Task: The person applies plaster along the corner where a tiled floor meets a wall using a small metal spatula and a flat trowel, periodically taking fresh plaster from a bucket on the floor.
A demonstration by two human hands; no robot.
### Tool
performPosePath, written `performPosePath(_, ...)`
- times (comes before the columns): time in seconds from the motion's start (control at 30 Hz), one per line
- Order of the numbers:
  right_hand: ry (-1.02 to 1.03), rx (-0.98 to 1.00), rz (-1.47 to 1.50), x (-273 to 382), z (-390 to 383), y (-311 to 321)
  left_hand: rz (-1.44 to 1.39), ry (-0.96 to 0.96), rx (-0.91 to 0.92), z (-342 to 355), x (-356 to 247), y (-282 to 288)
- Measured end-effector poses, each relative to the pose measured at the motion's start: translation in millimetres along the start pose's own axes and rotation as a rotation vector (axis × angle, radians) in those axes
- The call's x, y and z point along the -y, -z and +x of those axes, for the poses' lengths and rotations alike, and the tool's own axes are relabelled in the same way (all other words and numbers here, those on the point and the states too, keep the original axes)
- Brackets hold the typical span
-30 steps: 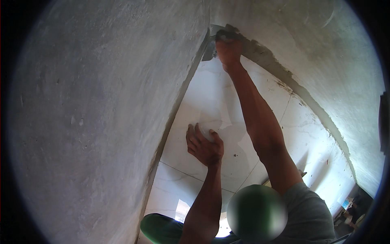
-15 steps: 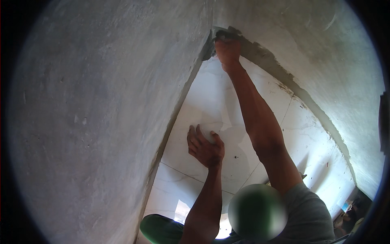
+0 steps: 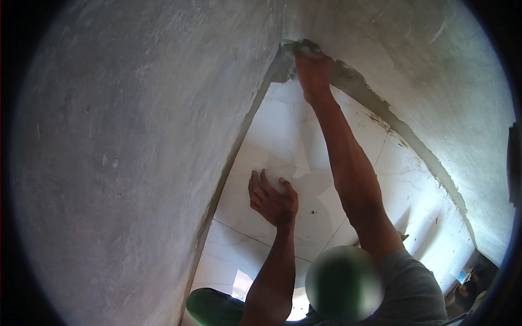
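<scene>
My right hand (image 3: 314,70) reaches far into the corner where the two grey walls meet. Its fingers are closed round something dark and smeared; a thin flat edge shows beside it, but its kind is hard to make out. Under and beside that hand lies wet grey mortar (image 3: 281,70), filling the corner at the tiles' far end. My left hand (image 3: 273,199) rests with fingers spread on the white marbled tiles (image 3: 272,122), nearer to me and holding nothing.
Plastered walls rise on the left (image 3: 125,152) and right (image 3: 435,70). A grey mortar strip (image 3: 375,106) runs along the right wall's foot. Tile joints cross the surface, with small dark crumbs (image 3: 313,212) on it. Blurred clutter (image 3: 467,280) stands at the lower right.
My right hand has shifted slightly right and toward me, baring more of the grey mortar in the corner. My left hand stays in nearly the same place on the tiles.
</scene>
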State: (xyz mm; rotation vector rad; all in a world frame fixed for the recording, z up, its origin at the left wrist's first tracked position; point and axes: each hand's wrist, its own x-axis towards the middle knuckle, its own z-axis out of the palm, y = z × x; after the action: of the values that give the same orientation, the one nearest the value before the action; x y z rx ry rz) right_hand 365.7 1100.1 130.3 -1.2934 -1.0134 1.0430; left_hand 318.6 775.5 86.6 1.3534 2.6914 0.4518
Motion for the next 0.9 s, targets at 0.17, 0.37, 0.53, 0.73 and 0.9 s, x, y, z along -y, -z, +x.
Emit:
performPosePath(0.17,-0.058,-0.086,-0.064,-24,6,6,0.0,-0.011,-0.002,-1,-7,0)
performPosePath(0.37,-0.102,-0.006,0.094,13,-20,0,-0.008,0.008,-0.004,2,2,3)
performPosePath(0.53,-0.166,-0.024,0.086,-21,-7,22,-0.02,0.016,0.017,0,-5,2)
performPosePath(0.73,-0.234,-0.057,0.085,-59,4,8,-0.023,-0.004,-0.012,1,-1,0)
performPosePath(0.9,-0.286,0.004,0.102,-67,11,4,-0.009,-0.009,-0.016,0,-1,0)
